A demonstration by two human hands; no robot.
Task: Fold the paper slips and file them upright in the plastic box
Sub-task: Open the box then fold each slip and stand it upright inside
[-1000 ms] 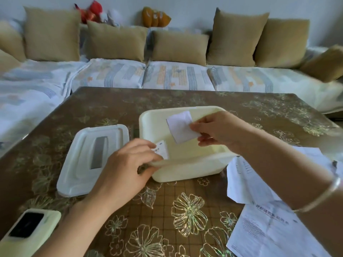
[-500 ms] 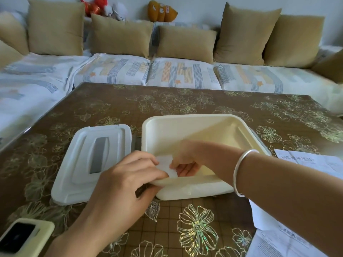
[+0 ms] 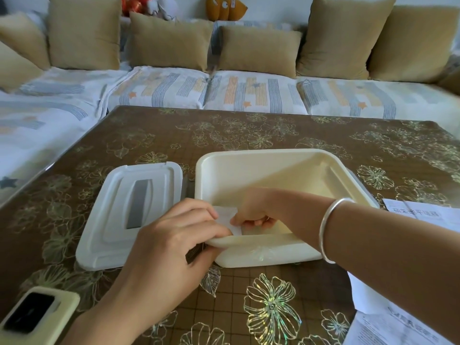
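A cream plastic box [image 3: 261, 255] stands open on the brown flowered table. My right hand [image 3: 254, 212] reaches down inside its near left corner, fingers curled round a white folded paper slip [image 3: 227, 216] that stands against the box's near wall. My left hand [image 3: 174, 245] grips the near left rim of the box, with its fingertips touching the slip from the outside. How many slips stand in that corner is hidden by my fingers. The rest of the box's inside looks bare.
The box's white lid [image 3: 129, 215] lies flat to the left of the box. A phone in a pale case [image 3: 32, 317] sits at the near left table edge. Printed paper sheets [image 3: 403, 327] lie at the right. A sofa with cushions runs behind the table.
My right hand carried the slip from above the box down into its near left corner, beside my left hand. The view shifted closer and slightly right.
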